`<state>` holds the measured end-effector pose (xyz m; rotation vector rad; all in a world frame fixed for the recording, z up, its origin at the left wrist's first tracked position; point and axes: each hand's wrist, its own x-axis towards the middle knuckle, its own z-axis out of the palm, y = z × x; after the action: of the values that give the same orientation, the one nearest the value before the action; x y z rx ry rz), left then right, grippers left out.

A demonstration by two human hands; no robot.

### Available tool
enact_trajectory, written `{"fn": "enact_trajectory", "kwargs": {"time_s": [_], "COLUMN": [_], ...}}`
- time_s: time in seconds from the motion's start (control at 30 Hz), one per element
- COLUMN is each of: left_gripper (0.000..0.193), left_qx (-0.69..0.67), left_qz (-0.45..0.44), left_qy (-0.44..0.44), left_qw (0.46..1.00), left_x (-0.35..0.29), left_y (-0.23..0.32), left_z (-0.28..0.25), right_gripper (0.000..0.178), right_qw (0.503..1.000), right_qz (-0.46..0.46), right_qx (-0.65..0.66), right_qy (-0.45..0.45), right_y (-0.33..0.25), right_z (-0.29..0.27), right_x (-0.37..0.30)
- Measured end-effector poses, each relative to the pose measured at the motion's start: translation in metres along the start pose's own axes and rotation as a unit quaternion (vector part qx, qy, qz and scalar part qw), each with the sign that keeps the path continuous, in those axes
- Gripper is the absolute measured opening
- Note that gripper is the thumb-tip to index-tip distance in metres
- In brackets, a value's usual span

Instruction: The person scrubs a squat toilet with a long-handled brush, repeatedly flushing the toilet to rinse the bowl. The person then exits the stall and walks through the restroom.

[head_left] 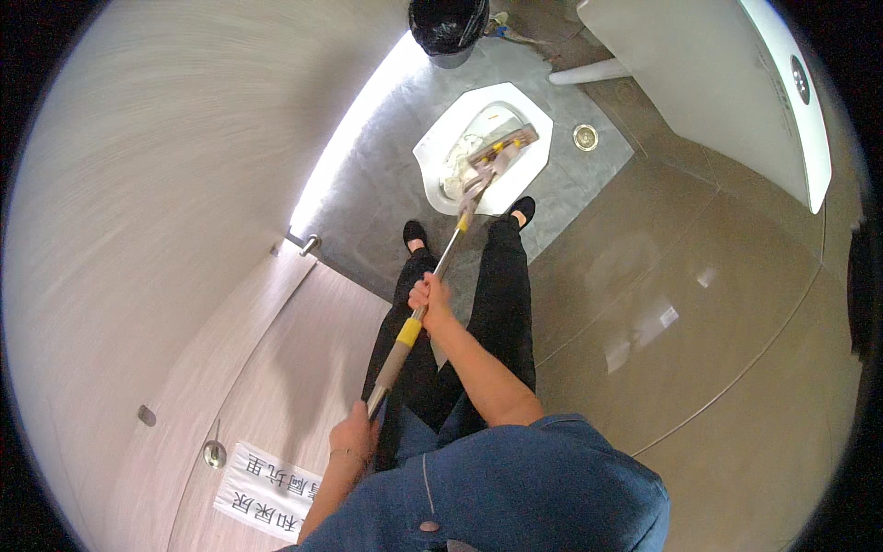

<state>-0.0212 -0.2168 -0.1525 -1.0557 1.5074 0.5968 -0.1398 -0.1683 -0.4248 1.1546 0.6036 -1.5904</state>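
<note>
A mop with a silver pole (449, 255), yellow collars and a brown-grey sleeve slants from my waist down toward the floor. My right hand (430, 299) wraps round its middle, just below the sleeve. Close to my body, my left hand (353, 431) grips the upper end of the pole. The flat rectangular mop head (503, 145) is tilted over the bowl of a white squat toilet (535, 175); whether it touches the bowl is unclear. Whitish streaks or foam show in the bowl beside the head.
My black shoes (414, 232) stand at the toilet's near edge. A black-lined bin (449, 28) stands beyond it, and a round floor drain (585, 137) lies to its right. Pale partition walls and a door with a latch (214, 454) close in the left; brown tiles (635, 267) line the right.
</note>
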Motion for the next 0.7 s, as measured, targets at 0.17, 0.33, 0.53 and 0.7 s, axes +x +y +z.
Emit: {"fn": "enact_trajectory", "kwargs": {"time_s": [0.17, 0.33, 0.53, 0.7], "left_gripper": [0.031, 0.028, 0.031, 0.030], "left_qx": [-0.015, -0.021, -0.007, -0.002], "left_qz": [0.016, 0.009, -0.038, -0.030], "left_qy": [0.023, 0.009, -0.029, -0.030], "left_qw": [0.999, 1.000, 0.999, 0.999], "left_x": [0.015, 0.023, -0.001, -0.030], "left_y": [0.012, 0.004, -0.030, -0.034], "left_z": [0.004, 0.022, 0.038, 0.028], "right_gripper": [0.021, 0.020, 0.021, 0.026], "right_qw": [0.999, 0.998, 0.997, 0.997], "right_qz": [-0.038, -0.008, 0.069, 0.071], "right_qx": [-0.005, -0.054, -0.017, 0.003], "right_qy": [-0.008, 0.042, 0.038, 0.025], "right_y": [-0.024, -0.005, 0.042, 0.048], "right_z": [0.003, -0.005, -0.026, -0.023], "right_x": [0.008, 0.015, 0.000, -0.022]}}
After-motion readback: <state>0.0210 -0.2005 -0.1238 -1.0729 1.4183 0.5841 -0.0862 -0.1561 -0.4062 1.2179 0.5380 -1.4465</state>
